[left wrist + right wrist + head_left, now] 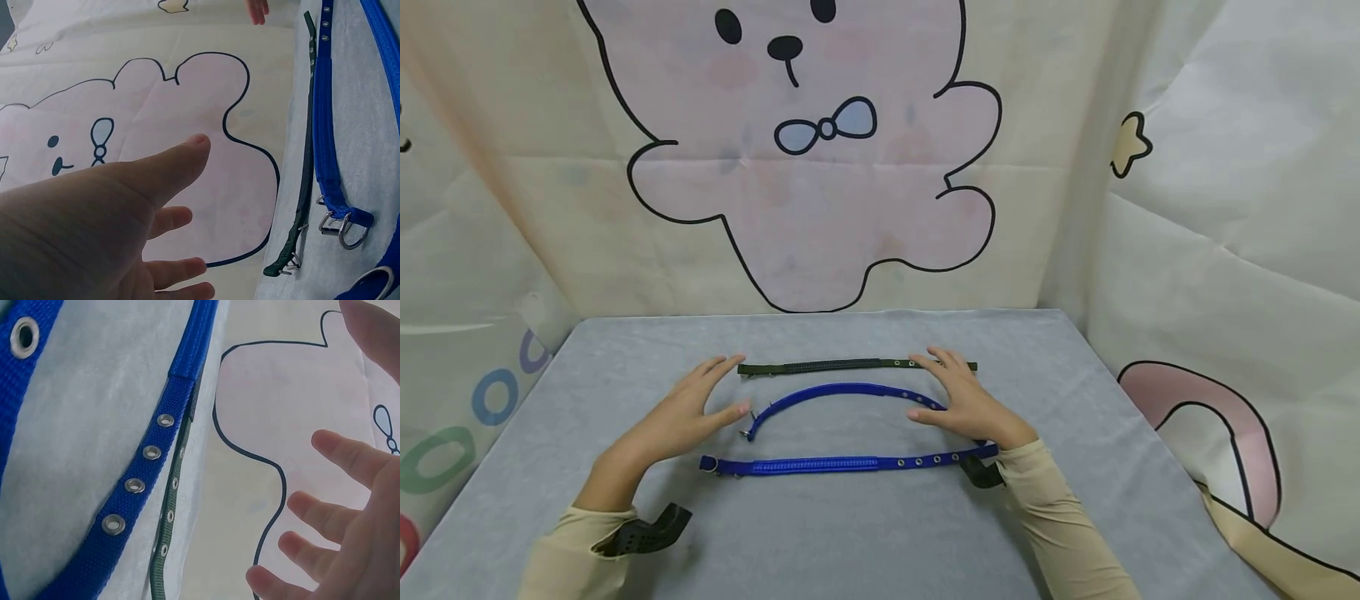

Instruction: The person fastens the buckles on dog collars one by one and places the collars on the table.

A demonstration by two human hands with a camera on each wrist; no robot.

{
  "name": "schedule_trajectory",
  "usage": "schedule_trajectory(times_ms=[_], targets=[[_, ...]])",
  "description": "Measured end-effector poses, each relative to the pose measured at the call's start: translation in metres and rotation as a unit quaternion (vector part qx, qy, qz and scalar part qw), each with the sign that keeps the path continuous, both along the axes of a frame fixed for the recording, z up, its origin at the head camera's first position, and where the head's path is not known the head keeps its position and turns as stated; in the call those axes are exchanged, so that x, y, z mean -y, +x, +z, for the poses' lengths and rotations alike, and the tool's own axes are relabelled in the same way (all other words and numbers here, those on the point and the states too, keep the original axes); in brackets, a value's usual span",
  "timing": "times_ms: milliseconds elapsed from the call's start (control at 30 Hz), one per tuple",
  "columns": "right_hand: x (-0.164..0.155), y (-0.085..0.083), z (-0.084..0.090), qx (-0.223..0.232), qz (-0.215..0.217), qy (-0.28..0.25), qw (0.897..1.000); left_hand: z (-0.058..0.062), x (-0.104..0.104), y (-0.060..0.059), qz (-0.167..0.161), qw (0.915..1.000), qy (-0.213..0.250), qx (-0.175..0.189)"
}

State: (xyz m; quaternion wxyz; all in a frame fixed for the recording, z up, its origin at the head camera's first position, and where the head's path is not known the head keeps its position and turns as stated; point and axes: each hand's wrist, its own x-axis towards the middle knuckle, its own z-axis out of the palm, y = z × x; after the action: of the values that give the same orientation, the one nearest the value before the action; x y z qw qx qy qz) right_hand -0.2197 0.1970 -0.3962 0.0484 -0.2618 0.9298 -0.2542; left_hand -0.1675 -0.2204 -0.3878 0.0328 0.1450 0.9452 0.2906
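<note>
L hand (688,410) hovers w/ fingers straight and spread, grip open, holding nothing I can see. Its fingertips sit just short of the buckle ends of three collars on the grey surface (850,533). R hand (964,398) likewise flat and spread, grip open, over the holed end of the curved collar (842,393); contact unclear from head view. Between the two hands: curved blue collar bowed upward. Beyond the fingertips: dark collar (850,365), straight. Nearer the wrists: straight blue collar (820,464), its holed end passing under R wrist. Cartoon-bear cloth (820,183) hangs behind.
</note>
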Motion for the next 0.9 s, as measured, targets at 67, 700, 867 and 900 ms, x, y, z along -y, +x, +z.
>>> schedule_trajectory(times_ms=[67, 700, 867, 900], targets=[[-0.002, 0.0, 0.0, 0.001, 0.006, -0.001, 1.0, 0.0, 0.001, 0.0, -0.006, 1.0, 0.003, 0.003], [-0.033, 0.004, 0.001, 0.112, 0.107, -0.031, 0.987, -0.001, 0.007, 0.001, -0.068, 0.9927, 0.023, 0.097], [-0.035, 0.006, 0.0, 0.159, 0.131, 0.012, 0.979, -0.003, 0.007, -0.002, -0.071, 0.9887, 0.014, 0.131], [-0.034, 0.006, -0.001, 0.17, 0.135, 0.014, 0.976, -0.005, 0.007, -0.003, -0.071, 0.9874, 0.013, 0.141]])
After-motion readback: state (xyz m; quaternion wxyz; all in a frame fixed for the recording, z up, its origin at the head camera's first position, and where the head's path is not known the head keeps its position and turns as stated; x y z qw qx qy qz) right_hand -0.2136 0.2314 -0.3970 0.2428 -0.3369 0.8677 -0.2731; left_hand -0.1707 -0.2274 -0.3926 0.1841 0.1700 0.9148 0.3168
